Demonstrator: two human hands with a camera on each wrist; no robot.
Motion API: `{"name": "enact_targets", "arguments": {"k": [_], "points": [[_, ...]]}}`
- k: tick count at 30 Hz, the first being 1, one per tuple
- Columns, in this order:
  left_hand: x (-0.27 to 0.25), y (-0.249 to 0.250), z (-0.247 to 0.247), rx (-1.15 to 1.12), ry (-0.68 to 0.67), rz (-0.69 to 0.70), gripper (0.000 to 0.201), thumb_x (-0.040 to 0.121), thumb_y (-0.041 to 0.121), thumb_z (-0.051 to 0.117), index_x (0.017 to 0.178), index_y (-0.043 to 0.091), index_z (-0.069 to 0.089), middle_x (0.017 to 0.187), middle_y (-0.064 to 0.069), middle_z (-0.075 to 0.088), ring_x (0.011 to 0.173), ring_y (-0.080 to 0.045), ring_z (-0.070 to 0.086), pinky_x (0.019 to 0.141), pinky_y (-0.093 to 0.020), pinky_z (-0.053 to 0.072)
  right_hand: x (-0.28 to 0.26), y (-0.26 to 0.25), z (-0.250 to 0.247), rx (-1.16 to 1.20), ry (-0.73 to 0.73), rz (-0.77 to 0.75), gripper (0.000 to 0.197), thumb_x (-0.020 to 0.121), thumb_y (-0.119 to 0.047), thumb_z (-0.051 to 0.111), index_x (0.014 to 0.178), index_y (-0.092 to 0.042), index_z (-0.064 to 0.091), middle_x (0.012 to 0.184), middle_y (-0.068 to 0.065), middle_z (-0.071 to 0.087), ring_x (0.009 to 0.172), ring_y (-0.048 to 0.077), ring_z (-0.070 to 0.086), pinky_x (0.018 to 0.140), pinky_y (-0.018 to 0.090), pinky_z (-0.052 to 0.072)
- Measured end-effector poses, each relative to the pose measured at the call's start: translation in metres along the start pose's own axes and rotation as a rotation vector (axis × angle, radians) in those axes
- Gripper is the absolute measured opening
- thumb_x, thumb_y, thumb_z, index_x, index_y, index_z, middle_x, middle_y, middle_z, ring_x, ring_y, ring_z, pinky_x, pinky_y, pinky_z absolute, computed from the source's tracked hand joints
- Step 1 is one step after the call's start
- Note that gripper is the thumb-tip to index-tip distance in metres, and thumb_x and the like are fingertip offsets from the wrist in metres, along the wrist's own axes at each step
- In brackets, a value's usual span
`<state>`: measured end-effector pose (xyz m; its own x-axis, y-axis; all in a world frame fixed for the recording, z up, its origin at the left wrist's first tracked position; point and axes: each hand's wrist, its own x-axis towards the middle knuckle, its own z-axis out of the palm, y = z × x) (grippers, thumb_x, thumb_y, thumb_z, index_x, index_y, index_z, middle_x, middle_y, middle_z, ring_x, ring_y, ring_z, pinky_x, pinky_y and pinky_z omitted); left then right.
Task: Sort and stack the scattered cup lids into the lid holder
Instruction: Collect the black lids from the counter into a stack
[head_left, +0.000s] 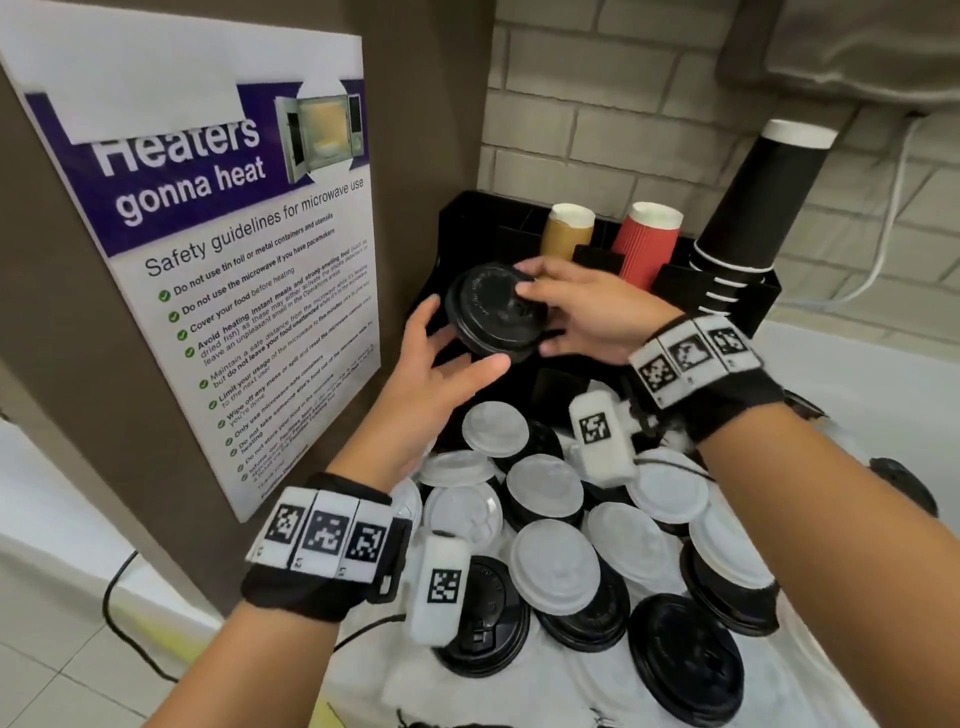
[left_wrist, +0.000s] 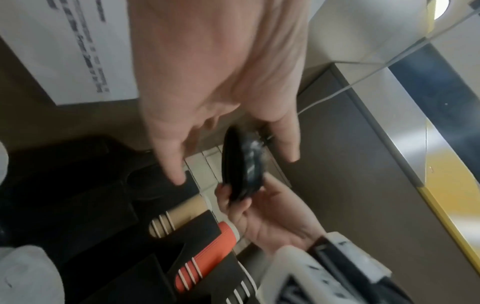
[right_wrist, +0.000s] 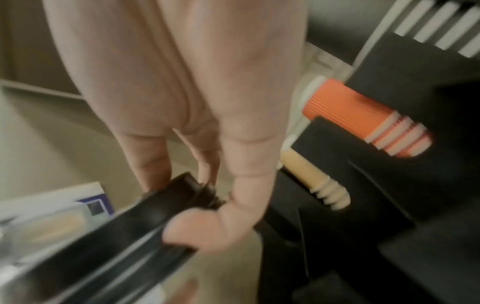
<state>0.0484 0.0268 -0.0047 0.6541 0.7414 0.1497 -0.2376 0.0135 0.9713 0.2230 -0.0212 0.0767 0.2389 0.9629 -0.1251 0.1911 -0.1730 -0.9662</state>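
Both forearms reach forward, the right hand (head_left: 587, 312) pinching a round black plastic lid (head_left: 493, 309) at its rim, the left hand (head_left: 436, 364) spread loosely beside it, fingers relaxed.

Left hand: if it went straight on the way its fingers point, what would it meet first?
Probably the black lid that the right hand holds; the left hand is open just beside it. Depth is unclear.

Office pantry — microwave safety poster (head_left: 218, 270), paper-cup holder (head_left: 717, 291), tiled wall (head_left: 597, 104).
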Motion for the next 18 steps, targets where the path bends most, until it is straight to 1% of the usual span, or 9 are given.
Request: {"name": "enact_targets", "arguments": {"k": [1, 2, 4, 6, 8, 10, 12, 15, 18], "points": [[0.001, -0.001, 0.003, -0.013, -0.014, 0.055, 0.102, 0.069, 0.031, 0.087, 0.149, 0.034, 0.022, 0.149, 0.002, 0.042, 0.128, -0.009, 0.053, 0.102, -0.032, 0.048, -0.009, 0.003, 0.004, 0.114, -0.089, 0.022, 0.013, 0.099, -0.019, 0.046, 0.110, -0.021, 0.052, 0.097, 0.003, 0.058, 0.080, 0.016, 0.058, 0.058, 0.025, 0.049], [0.001, -0.001, 0.006, -0.012, -0.018, 0.117, 0.101, 0.067, 0.030, 0.085, 0.147, 0.035, 0.024, 0.149, 0.001, 0.042, 0.131, -0.011, 0.050, 0.105, -0.034, 0.045, -0.016, 0.007, 0.008, 0.178, -0.151, 0.032, 0.015, 0.100, -0.020, 0.045, 0.114, -0.019, 0.053, 0.098, 0.005, 0.059, 0.079, 0.016, 0.061, 0.060, 0.027, 0.053], [-0.002, -0.001, 0.012, -0.017, -0.006, 0.204, 0.088, 0.067, 0.030, 0.080, 0.141, 0.037, 0.033, 0.145, -0.003, 0.046, 0.130, -0.013, 0.051, 0.107, -0.037, 0.044, -0.027, 0.014, 0.012, 0.202, -0.200, 0.045, 0.020, 0.102, -0.020, 0.042, 0.118, -0.016, 0.053, 0.106, 0.011, 0.060, 0.080, 0.019, 0.066, 0.066, 0.031, 0.057], [-0.007, -0.003, 0.017, -0.086, 0.015, 0.219, 0.078, 0.066, 0.028, 0.080, 0.134, 0.036, 0.041, 0.138, -0.003, 0.052, 0.123, -0.014, 0.057, 0.100, -0.039, 0.049, -0.034, 0.016, 0.013, 0.101, -0.180, 0.032, 0.024, 0.102, -0.019, 0.041, 0.122, -0.018, 0.054, 0.115, 0.012, 0.062, 0.092, 0.022, 0.067, 0.075, 0.037, 0.058], [-0.011, -0.004, 0.021, -0.183, 0.017, 0.198, 0.076, 0.064, 0.027, 0.080, 0.130, 0.034, 0.044, 0.131, -0.002, 0.055, 0.115, -0.015, 0.062, 0.088, -0.036, 0.053, -0.042, 0.019, 0.010, -0.034, -0.141, -0.066, 0.033, 0.099, -0.017, 0.047, 0.130, -0.026, 0.051, 0.124, 0.006, 0.062, 0.107, 0.021, 0.063, 0.086, 0.038, 0.056], [-0.014, -0.002, 0.025, -0.229, 0.007, 0.164, 0.083, 0.061, 0.028, 0.081, 0.135, 0.031, 0.042, 0.131, -0.006, 0.054, 0.116, -0.020, 0.061, 0.084, -0.036, 0.055, -0.051, 0.019, 0.007, -0.125, -0.157, -0.218, 0.054, 0.089, -0.018, 0.062, 0.137, -0.035, 0.043, 0.128, -0.002, 0.056, 0.116, 0.017, 0.058, 0.092, 0.035, 0.053], [-0.018, 0.001, 0.029, -0.250, -0.019, 0.132, 0.101, 0.054, 0.036, 0.089, 0.141, 0.026, 0.038, 0.136, -0.013, 0.051, 0.124, -0.028, 0.056, 0.087, -0.039, 0.055, -0.061, 0.017, 0.009, -0.241, -0.183, -0.331, 0.074, 0.079, -0.019, 0.075, 0.139, -0.039, 0.038, 0.129, -0.010, 0.051, 0.118, 0.009, 0.055, 0.095, 0.030, 0.051], [-0.023, 0.007, 0.033, -0.274, -0.051, 0.089, 0.120, 0.041, 0.057, 0.093, 0.141, 0.020, 0.038, 0.139, -0.021, 0.048, 0.127, -0.036, 0.052, 0.092, -0.043, 0.053, -0.068, 0.016, 0.012, -0.295, -0.129, -0.413, 0.075, 0.074, -0.014, 0.080, 0.136, -0.033, 0.043, 0.126, -0.009, 0.052, 0.116, 0.008, 0.055, 0.092, 0.024, 0.051], [-0.026, 0.010, 0.032, -0.288, -0.084, 0.065, 0.124, 0.040, 0.060, 0.092, 0.141, 0.014, 0.038, 0.131, -0.022, 0.050, 0.115, -0.035, 0.055, 0.090, -0.049, 0.046, -0.073, 0.015, 0.011, -0.275, -0.134, -0.403, 0.070, 0.076, -0.007, 0.078, 0.133, -0.030, 0.046, 0.124, 0.000, 0.054, 0.113, 0.014, 0.059, 0.091, 0.027, 0.053]]}}
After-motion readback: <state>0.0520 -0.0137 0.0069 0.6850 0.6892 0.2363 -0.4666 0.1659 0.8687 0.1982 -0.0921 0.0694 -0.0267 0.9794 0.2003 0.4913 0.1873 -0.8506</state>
